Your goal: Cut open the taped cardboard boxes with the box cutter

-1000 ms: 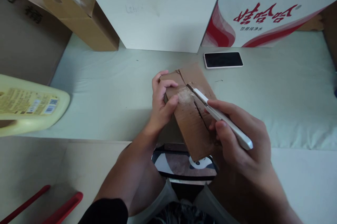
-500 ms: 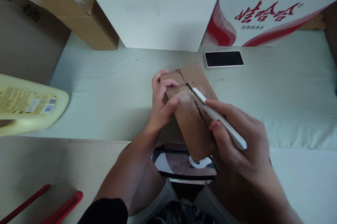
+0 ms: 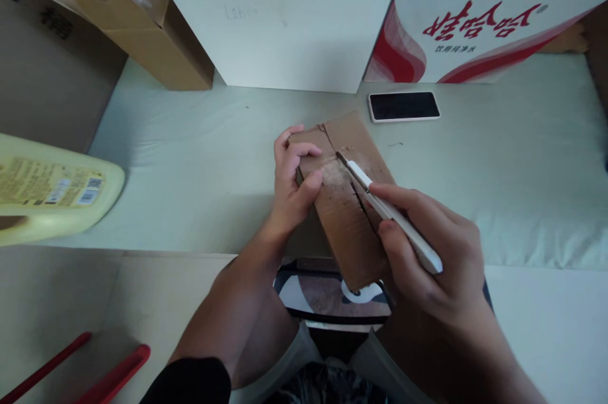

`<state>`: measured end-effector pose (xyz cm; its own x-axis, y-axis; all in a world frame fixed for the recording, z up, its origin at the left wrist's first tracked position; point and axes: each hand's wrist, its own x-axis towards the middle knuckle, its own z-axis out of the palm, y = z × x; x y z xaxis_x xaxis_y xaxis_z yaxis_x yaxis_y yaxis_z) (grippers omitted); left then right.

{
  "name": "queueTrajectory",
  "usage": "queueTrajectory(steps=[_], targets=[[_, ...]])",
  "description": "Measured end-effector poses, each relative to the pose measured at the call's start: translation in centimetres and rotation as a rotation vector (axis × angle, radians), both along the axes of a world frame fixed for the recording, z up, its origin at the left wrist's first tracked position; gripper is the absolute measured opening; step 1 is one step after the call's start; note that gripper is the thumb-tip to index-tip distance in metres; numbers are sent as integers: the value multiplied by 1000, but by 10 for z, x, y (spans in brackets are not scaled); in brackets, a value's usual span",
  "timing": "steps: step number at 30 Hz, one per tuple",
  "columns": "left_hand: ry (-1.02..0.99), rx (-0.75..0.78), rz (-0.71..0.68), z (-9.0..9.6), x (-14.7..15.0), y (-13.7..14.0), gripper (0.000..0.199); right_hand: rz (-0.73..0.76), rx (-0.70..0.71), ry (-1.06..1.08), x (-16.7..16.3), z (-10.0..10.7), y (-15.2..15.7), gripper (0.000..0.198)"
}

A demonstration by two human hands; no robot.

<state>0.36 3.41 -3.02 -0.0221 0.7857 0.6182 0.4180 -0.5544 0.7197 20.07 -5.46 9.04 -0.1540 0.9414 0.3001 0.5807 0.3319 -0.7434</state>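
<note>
A small brown cardboard box (image 3: 349, 233) lies tilted in front of me, its seam split along part of the top. My left hand (image 3: 297, 179) grips the box's left edge, fingers on top and thumb pressed on the near face. In my right hand (image 3: 432, 246) is a white utility knife (image 3: 399, 217), held like a pen. Its blade tip touches the cardboard near the seam, beside a scuffed, taped patch. My right fingertips are close to the slit, and the box's lower right part is hidden behind that hand.
Behind the box lies a phone (image 3: 403, 106) on a pale green cloth (image 3: 190, 157). White cartons (image 3: 294, 24) and an open cardboard box (image 3: 156, 43) line the back. A yellow bottle (image 3: 57, 192) lies at left. Red handles (image 3: 118, 375) show at lower left.
The knife and my right hand have shifted very slightly down and to the left. My left hand and the box stay where they were.
</note>
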Motion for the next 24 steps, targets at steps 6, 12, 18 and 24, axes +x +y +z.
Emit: queueTrajectory(steps=[6,12,18,24], targets=[[10,-15,6,-1,-1,0,54,17,-15,-9,-1,1,1,27],[-10,-14,-3,0,0,1,54,10,20,18,0,-1,0,27],[-1,-9,2,-1,-1,1,53,-50,-48,62,0,2,-5,23],[28,-48,13,-2,-2,1,55,55,1,34,3,-2,0,27]])
